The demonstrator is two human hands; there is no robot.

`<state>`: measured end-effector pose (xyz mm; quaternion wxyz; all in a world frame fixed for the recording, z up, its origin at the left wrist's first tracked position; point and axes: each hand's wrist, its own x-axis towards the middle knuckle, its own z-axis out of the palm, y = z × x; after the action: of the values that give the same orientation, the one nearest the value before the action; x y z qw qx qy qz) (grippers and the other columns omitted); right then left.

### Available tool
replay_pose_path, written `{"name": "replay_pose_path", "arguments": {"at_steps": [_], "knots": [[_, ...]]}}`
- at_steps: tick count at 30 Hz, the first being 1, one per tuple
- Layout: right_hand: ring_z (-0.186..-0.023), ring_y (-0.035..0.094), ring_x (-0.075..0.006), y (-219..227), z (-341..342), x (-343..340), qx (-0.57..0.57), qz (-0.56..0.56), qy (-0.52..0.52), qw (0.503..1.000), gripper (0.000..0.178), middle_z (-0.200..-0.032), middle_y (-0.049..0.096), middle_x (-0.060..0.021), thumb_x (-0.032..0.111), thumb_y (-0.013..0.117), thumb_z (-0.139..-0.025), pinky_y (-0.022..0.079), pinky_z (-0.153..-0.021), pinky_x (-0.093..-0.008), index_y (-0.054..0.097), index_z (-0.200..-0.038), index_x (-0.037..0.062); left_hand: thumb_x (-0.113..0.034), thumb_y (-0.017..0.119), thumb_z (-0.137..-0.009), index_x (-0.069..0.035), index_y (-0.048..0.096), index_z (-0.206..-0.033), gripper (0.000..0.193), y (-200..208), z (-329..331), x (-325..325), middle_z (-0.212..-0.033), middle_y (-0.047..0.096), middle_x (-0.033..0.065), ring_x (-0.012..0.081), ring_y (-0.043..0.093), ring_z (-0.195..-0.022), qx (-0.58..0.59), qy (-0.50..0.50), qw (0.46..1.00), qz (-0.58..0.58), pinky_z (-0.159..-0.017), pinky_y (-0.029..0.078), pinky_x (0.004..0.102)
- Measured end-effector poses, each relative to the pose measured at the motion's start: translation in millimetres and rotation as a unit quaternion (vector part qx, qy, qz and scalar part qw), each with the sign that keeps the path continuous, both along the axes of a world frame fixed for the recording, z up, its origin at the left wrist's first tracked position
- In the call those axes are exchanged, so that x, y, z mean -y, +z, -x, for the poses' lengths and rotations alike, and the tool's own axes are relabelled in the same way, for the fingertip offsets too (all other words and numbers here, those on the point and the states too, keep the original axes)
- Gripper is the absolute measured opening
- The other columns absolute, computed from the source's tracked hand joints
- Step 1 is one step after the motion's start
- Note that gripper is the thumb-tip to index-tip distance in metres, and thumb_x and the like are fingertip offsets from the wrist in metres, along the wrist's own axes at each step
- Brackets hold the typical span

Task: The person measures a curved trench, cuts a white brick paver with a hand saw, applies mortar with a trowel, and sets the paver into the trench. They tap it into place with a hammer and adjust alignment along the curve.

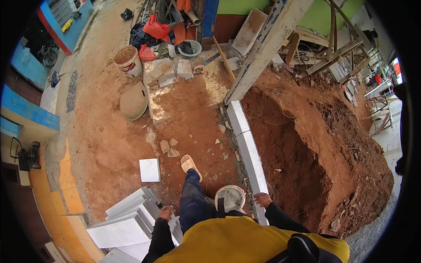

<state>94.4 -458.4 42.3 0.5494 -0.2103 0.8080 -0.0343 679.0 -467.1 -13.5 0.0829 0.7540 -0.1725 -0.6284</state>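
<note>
My left hand (pixel 165 213) is beside a leaning stack of white blocks (pixel 125 230), its fingers loosely apart with nothing visible in them. Over the top of a low row of white blocks (pixel 251 155) is my right hand (pixel 262 200), open, fingers pointing left; whether it presses on the row I cannot tell. A bucket (pixel 232 196) of grey mortar stands between my legs and that row. One white block (pixel 149 170) lies flat on the dirt, apart from the stack.
Right of the row lies a dug pit (pixel 285 162) with a heap of soil (pixel 351 162). A slanting post (pixel 267 52) rises at the row's far end. Farther off are a dirty bucket (pixel 128 60), a round tub (pixel 133 101), a handsaw (pixel 206 64) and broken stones (pixel 169 148).
</note>
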Motion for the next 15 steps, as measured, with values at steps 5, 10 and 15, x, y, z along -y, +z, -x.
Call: {"name": "replay_pose_path", "arguments": {"at_steps": [5,10,15], "knots": [[-0.079,0.070,-0.0156,51,-34,213,0.036,0.065,-0.076,0.994,0.039,-0.095,0.079,-0.0028,0.039,0.072,-0.099,0.051,-0.068,-0.0359,0.074,-0.124,0.0088,-0.043,0.070,-0.101,-0.011,0.058,-0.144,0.056,78,-50,201,-0.128,0.072,0.0098,0.0223,0.067,-0.116,-0.060,0.205,0.947,0.238,-0.096,0.053,0.0404],[-0.075,0.070,-0.0167,76,-57,317,0.019,0.053,-0.096,0.994,0.035,-0.091,0.077,-0.0075,0.034,0.075,-0.098,0.054,-0.061,-0.0334,0.077,-0.113,0.0029,-0.045,0.068,-0.103,-0.008,0.055,-0.149,0.061,97,-81,308,-0.132,0.071,0.0125,0.0261,0.067,-0.119,-0.028,0.242,0.930,0.274,-0.098,0.053,0.0418],[-0.071,0.070,-0.0162,76,-94,458,0.048,0.118,-0.109,0.986,0.036,-0.091,0.075,-0.0071,0.030,0.077,-0.097,0.057,-0.059,-0.0323,0.070,-0.121,0.0032,-0.037,0.070,-0.100,-0.005,0.065,-0.139,0.051,32,-72,323,-0.116,0.074,0.0070,0.0175,0.068,-0.103,0.003,0.175,0.964,0.199,-0.078,0.053,0.0318]]}}
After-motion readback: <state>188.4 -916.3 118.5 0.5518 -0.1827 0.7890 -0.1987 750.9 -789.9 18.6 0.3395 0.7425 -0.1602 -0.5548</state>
